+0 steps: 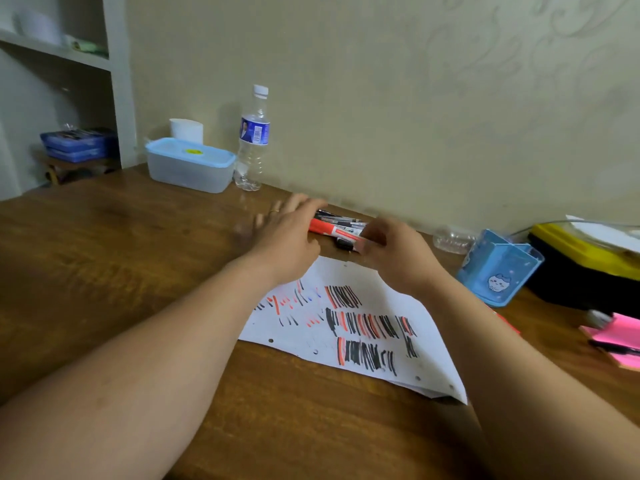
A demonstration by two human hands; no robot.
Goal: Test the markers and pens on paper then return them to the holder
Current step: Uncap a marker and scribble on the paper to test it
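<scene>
Surface: brown wood-grain table [121, 258], set against a beige wall [381, 98] with a faint embossed scroll pattern.

Paper [349, 327]: white punched sheet lying flat on the table in front of me, covered in rows of short black and red strokes, with a few blue ones at its left.

Markers and pens [341, 221]: bunched lying down just beyond the far edge of the paper, close to the wall. A red marker [327, 229] lies on the near side of the bunch.

Left grip [287, 233]: fingers spread and straight, blurred, at the left end of the bunch. Whether it touches the bunch, I cannot tell.

Right grip [398, 252]: fingers and thumb curled round the right end of the markers and pens.

Holder [498, 271]: blue translucent box with a cartoon cat on its front, on the table to the right of the paper, apart from both grips.

Rest of table: a clear water bottle [254, 140] upright by the wall, a plastic box with a blue lid [190, 166] just left of it, a yellow and black case [585, 265] behind the holder, and pink sticky notes [616, 341] at the right edge.

Room: pale shelving [59, 50] at far left, with blue boxes [78, 145] stacked low beneath it.
</scene>
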